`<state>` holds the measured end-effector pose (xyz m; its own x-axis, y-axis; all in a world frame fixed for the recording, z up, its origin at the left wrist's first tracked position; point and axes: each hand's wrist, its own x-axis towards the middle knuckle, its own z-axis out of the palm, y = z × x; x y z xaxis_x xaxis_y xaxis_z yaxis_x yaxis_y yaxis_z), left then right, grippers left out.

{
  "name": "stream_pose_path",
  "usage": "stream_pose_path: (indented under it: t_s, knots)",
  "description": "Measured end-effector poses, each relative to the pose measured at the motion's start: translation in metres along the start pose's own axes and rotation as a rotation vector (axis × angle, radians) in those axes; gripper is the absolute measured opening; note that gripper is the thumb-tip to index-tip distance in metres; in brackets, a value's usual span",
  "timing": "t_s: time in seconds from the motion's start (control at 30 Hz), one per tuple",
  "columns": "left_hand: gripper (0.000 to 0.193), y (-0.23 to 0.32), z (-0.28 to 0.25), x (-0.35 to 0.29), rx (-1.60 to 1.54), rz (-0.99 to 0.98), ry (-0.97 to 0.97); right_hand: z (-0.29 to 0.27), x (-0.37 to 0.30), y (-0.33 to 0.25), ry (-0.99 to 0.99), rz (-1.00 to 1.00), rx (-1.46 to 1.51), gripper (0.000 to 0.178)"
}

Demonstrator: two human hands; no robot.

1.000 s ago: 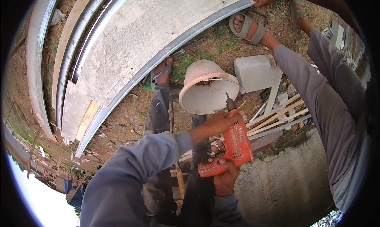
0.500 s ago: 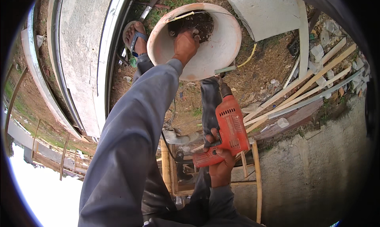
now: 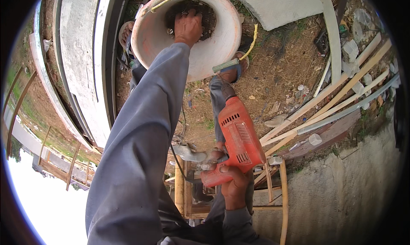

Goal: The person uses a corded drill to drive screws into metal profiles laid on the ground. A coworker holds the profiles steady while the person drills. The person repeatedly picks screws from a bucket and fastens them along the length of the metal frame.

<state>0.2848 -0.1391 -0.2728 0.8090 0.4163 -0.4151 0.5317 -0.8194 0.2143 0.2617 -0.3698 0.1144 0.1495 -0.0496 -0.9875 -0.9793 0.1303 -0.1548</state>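
My left hand (image 3: 188, 28), wearing a ring, reaches down into a pale, stained bucket (image 3: 205, 59). Its fingertips go into a dark heap of small pieces (image 3: 209, 18) at the bottom, too fine to make out, so their grip is hidden. My right hand (image 3: 234, 186) is wrapped round the handle of a red power drill (image 3: 241, 136). The drill's chuck (image 3: 228, 90) points away from me, toward the bucket's near rim. A pale green strip (image 3: 225, 65) sits at that rim, beside a yellow cord (image 3: 252, 40).
Long concrete-grey boards (image 3: 79, 52) run along the left. At the far right lies a grey slab (image 3: 282, 8). Wooden strips (image 3: 337, 95) fan out on the right among litter, beside a rough wall (image 3: 341, 181). A black cable (image 3: 177, 161) trails near the drill's handle. My feet flank the bucket.
The bucket now appears farther left and up in view. My left hand has gone from a closed fist to reaching into the heap. The drill has shifted slightly left, still held.
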Motion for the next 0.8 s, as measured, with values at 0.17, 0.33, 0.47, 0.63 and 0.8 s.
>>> stream_pose_path:
  t_s: [0.17, 0.33, 0.47, 0.63, 0.8]
  knots:
    - [0.019, 0.004, 0.003, -0.011, -0.009, 0.02, -0.001, -0.021, -0.004, -0.002, -0.036, -0.017, -0.014, 0.083]
    - [0.016, 0.004, -0.009, -0.044, -0.572, -0.245, 0.106, -0.027, -0.009, 0.012, 0.001, -0.08, -0.049, 0.08]
    - [0.015, 0.018, -0.058, -0.094, -0.884, -0.406, 0.157, -0.009, -0.031, 0.025, -0.01, -0.116, -0.095, 0.078]
    - [0.034, 0.023, -0.147, -0.148, -1.487, -0.856, -0.231, 0.023, -0.072, 0.033, -0.132, -0.176, -0.22, 0.075]
    - [0.022, 0.006, -0.229, -0.192, -1.977, -1.068, -0.235, 0.058, -0.121, 0.041, -0.27, -0.229, -0.35, 0.073]
